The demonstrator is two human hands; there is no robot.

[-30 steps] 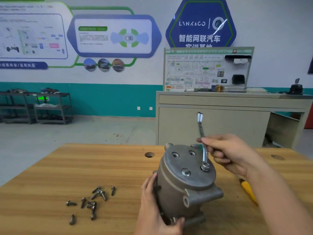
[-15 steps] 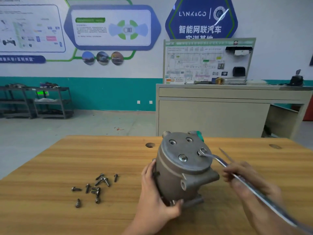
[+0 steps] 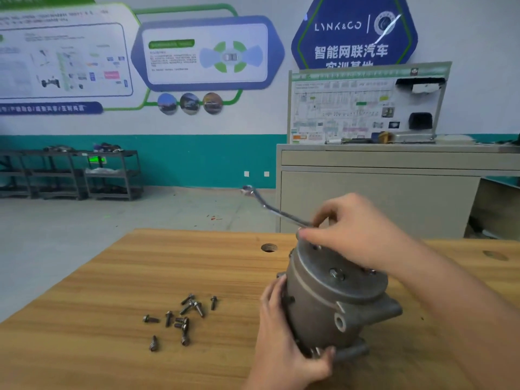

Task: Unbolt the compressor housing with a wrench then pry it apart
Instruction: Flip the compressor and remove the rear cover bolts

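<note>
The housing [image 3: 334, 299], near the table's [image 3: 112, 277] right edge, is gripped by the left hand [image 3: 284, 342]; the wrench [image 3: 270, 206] is pinched by the right hand [image 3: 357, 232]. Several bolts [image 3: 180, 319] are already out; one remains visible in the cover, prying undone.

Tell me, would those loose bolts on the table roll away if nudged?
Probably only a little. The bolts lie on their sides on the flat wooden table, and their wide heads would likely make them curl round, not run straight. They look like metal, so stiff and heavy for their size.
</note>
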